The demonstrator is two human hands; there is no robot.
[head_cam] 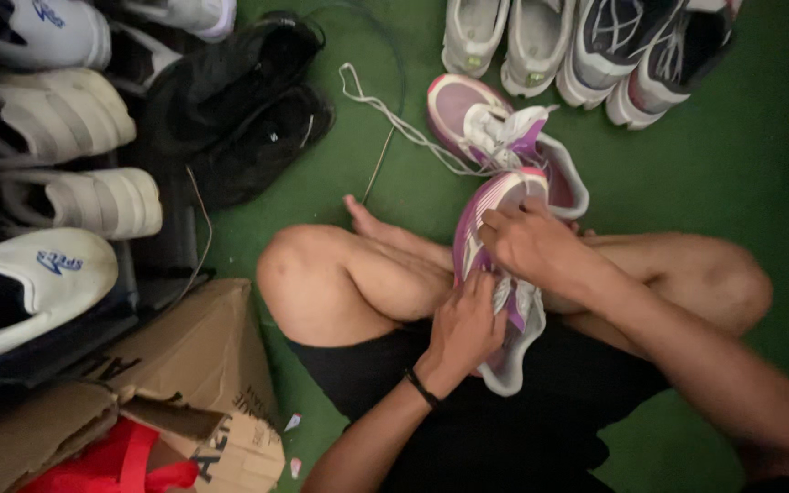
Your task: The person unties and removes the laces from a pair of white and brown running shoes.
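The purple shoe lay in the lap at 6 o'clock from its mate. The left hand pinched its laces; the right hand clamped the toe. Judged best practice: steady the toe, feed lace evenly.

Green floor is seen throughout. White shoes are lined up at left, with a black pair beside them. Four grey-and-white sneakers are set in a row at top right. An open cardboard box is placed at bottom left, with a red bag inside it.
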